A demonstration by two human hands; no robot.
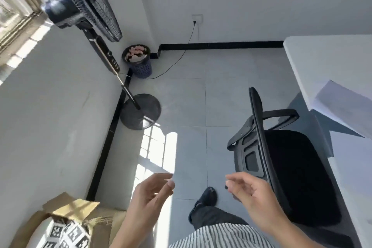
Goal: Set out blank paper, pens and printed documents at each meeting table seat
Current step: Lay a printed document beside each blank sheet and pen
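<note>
My left hand point(153, 193) hovers over the floor at the lower middle, its fingers loosely bent and holding nothing. To its right, my right hand point(251, 193) has its fingers curled round a thin black pen point(226, 187); only the pen's dark tip shows past the fingers. A stack of white paper point(346, 106) lies on the white meeting table point(322, 62) at the right and sticks out over its near edge. Both hands are well short of the table and the paper.
A black office chair point(291, 167) stands between my right hand and the table. A standing fan point(92, 6), its round base point(141, 110) and a full waste basket point(137, 60) fill the far-left corner. An open cardboard box point(66, 221) sits at the lower left.
</note>
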